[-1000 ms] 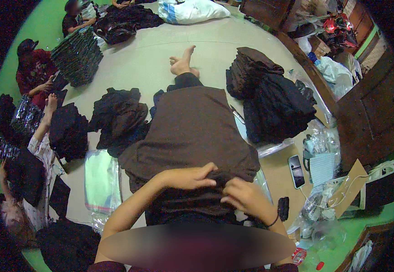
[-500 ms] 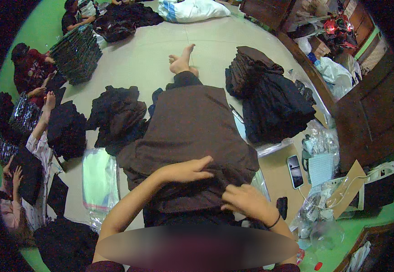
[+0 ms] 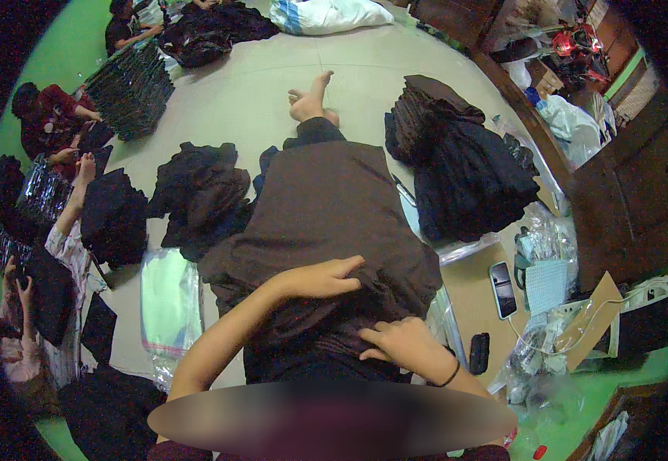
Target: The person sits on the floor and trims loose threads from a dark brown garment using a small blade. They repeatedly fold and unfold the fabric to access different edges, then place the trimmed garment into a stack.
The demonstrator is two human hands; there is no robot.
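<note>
A dark brown garment (image 3: 318, 200) is spread over my lap and legs, flat toward the far end and bunched in folds nearer me. My left hand (image 3: 322, 278) lies on those folds, fingers stretched out and pointing right. Just right of it and closer to me, my right hand (image 3: 407, 347) rests at the garment's near right part. Its fingers are apart and slightly bent, and nothing shows between them. Which kind of garment it is cannot be made out.
Dark folded clothes are piled at the left (image 3: 203, 192) and right (image 3: 464, 169). Clear plastic bags (image 3: 171, 300) lie left of me. On the right are cardboard, a phone (image 3: 503, 290) on a cable and loose plastic wrap. Co-workers (image 3: 49, 123) sit along the left wall.
My right hand has shifted slightly left and down, and its fingers have spread from a more curled shape. My left hand has hardly moved.
</note>
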